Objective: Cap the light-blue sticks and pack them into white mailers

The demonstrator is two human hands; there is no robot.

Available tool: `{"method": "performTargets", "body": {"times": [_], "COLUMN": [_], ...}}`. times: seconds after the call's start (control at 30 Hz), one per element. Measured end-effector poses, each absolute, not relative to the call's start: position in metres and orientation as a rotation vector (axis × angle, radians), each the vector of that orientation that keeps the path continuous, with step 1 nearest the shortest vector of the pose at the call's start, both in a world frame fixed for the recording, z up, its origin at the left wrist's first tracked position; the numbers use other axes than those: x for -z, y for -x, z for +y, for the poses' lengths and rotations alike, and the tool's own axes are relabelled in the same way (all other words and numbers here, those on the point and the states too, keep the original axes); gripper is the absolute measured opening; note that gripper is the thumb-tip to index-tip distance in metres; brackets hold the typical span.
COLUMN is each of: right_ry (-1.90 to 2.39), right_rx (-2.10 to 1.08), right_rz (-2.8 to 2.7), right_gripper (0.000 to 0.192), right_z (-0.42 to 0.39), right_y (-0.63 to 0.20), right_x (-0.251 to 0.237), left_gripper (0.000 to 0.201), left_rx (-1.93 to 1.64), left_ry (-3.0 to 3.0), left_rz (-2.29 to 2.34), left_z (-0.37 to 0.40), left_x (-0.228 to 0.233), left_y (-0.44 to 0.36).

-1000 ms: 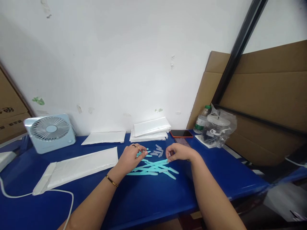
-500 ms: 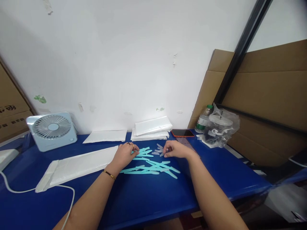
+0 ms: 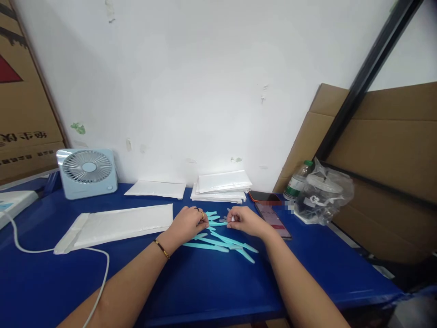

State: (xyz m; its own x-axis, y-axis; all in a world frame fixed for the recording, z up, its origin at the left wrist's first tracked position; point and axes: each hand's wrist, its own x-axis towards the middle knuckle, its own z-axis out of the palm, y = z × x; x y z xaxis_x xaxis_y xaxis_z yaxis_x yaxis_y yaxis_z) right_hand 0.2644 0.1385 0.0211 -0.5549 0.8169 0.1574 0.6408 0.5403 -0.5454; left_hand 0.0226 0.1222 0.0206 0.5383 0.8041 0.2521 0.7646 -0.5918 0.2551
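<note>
Below the frame's centre, the left grip (image 3: 189,223) and right grip (image 3: 245,220) have been brought closer together, bridged now by a turquoise stick (image 3: 217,223).

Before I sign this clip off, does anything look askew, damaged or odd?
Nothing looks spilled. The white cable appears to cross over the left forearm, a possible snag. The wall bears scuffs and a green patch. The stacked white packets sit unevenly, and some teal pieces lie crisscrossed.

On the table (image 3: 211,291), around the sticks (image 3: 209,247): pouch (image 3: 126,228) at nine o'clock, fan (image 3: 89,171) at ten, pouch stack (image 3: 223,184) at twelve before the wall (image 3: 191,91), bottle (image 3: 295,183) and bag (image 3: 322,193) side by side at two.
</note>
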Motion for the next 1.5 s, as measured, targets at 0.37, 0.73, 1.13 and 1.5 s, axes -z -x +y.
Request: {"method": "performTargets", "body": {"times": [0.37, 0.73, 1.13, 1.5], "right_ry": [1.365, 1.1, 1.332, 1.444], "right_rx": [-0.537, -0.658, -0.564, -0.828], "right_rz": [-2.212, -2.229, -2.199, -2.632], "right_gripper": [0.02, 0.032, 0.028, 0.008], "right_z": [0.157, 0.128, 0.146, 0.125], "right_y": [-0.279, -0.224, -0.277, -0.294], "right_x": [-0.011, -0.021, -0.029, -0.034], "left_gripper": [0.028, 0.009, 0.02, 0.031], "left_rx": [-0.344, -0.401, -0.509, -0.73], "left_ry": [-2.378, -2.535, -2.597, -2.523], "left_rz": [1.526, 1.519, 1.547, 1.351], "left_z": [0.129, 0.123, 0.142, 0.129], "left_x": [-0.034, -0.039, -0.018, -0.025], "left_y": [0.021, 0.003, -0.007, -0.018]}}
